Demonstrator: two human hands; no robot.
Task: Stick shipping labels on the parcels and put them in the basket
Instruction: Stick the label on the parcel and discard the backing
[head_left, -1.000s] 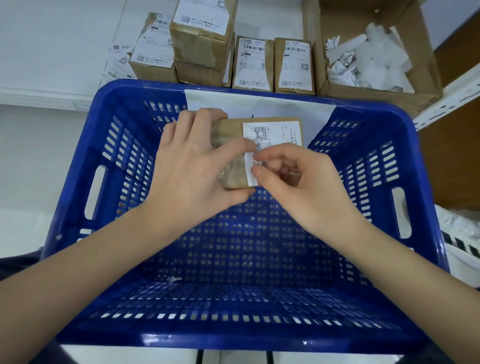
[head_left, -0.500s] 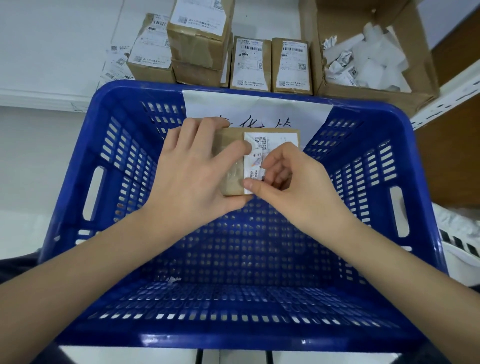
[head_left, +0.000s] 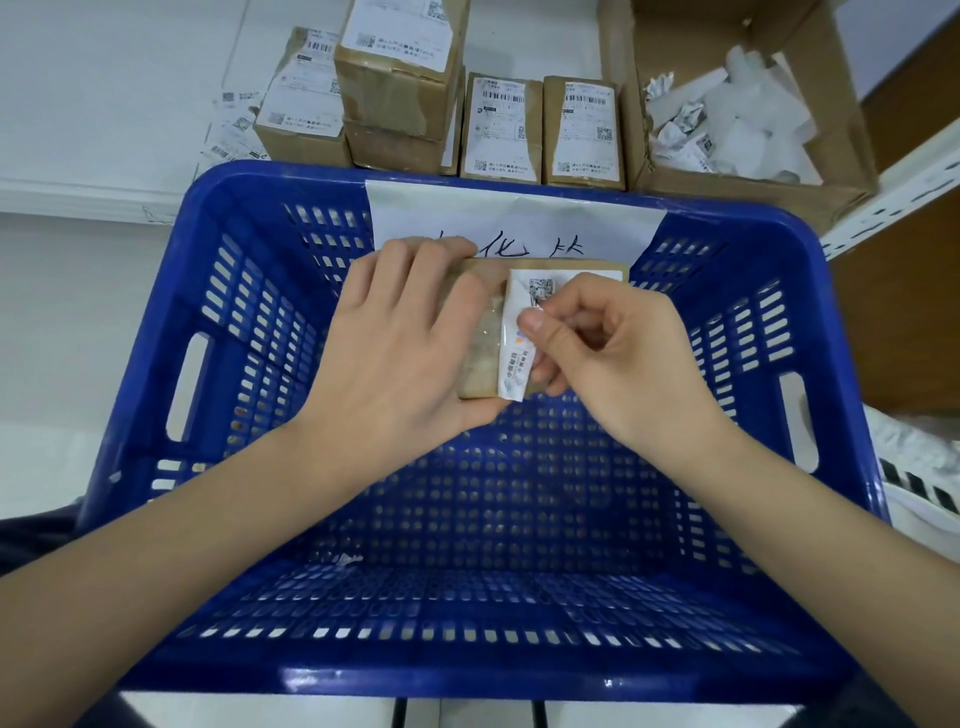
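Note:
A small brown cardboard parcel (head_left: 480, 332) is held above the inside of the blue plastic basket (head_left: 218, 322). My left hand (head_left: 395, 343) grips the parcel from its left side, fingers over the top edge and thumb under the near edge. My right hand (head_left: 602, 353) pinches the white shipping label (head_left: 519, 338) between thumb and fingers. The label's left edge is lifted off the parcel and curls upward; its far part still lies on the box. The basket holds no parcels.
Several labelled brown parcels (head_left: 501, 130) stand in a row on the white table beyond the basket, two stacked. Loose label sheets (head_left: 234, 130) lie at their left. An open cardboard box (head_left: 737, 104) with crumpled white backing paper sits at the back right. A handwritten paper sign (head_left: 509, 228) hangs on the basket's far wall.
My right hand has pulled the label's left edge up and rightward, so it curls off the parcel. My left thumb has shifted off the label. The parcel has sunk slightly lower in the basket.

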